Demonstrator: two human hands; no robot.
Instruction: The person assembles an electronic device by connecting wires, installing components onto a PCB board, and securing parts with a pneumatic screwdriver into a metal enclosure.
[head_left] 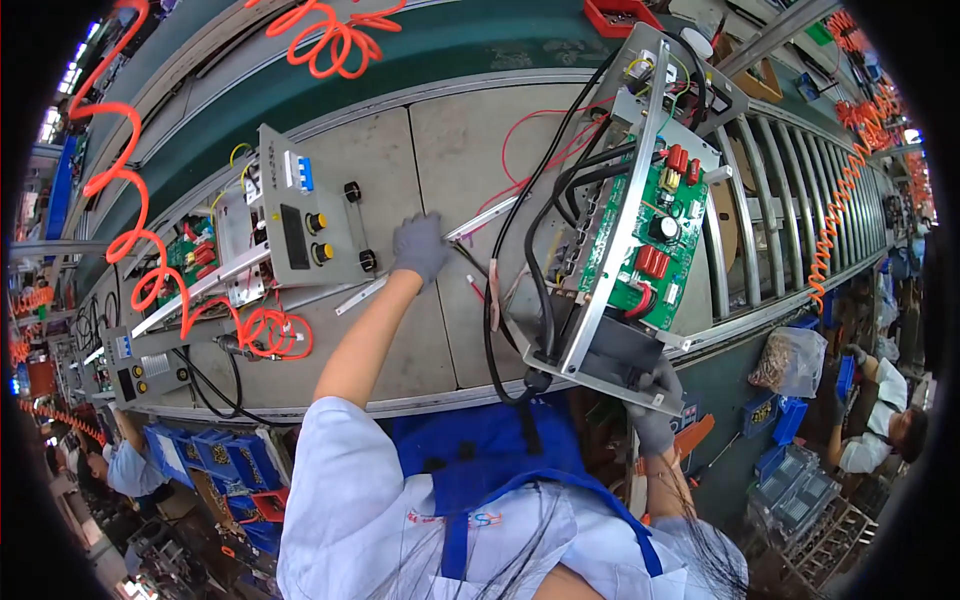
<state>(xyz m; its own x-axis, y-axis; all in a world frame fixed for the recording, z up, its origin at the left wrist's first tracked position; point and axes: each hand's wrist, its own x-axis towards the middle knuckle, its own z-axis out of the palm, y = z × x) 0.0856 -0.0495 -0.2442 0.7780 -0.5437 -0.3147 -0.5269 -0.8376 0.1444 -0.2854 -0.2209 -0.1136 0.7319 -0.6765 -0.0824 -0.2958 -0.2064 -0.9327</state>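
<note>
My left hand [421,247], in a grey glove, lies on the worktop over a thin silver metal strip [482,219], its fingers pointing away from me and slightly apart. The strip shows on both sides of the hand. On the right, my gloved right hand [655,408] grips the near end of an open metal chassis [612,290]. That chassis stands tilted and carries a green circuit board [655,240] with red and black components. Thick black cables [537,255] run from it onto the worktop. My right fingers are partly hidden by the metal edge.
At left stands another unit with a grey front panel [290,240] and yellow knobs. Orange coiled hoses [125,170] hang over it; a driver tool [232,344] lies nearby. A roller conveyor [790,200] extends at right. Other people work at far left and right, beside blue bins [215,455].
</note>
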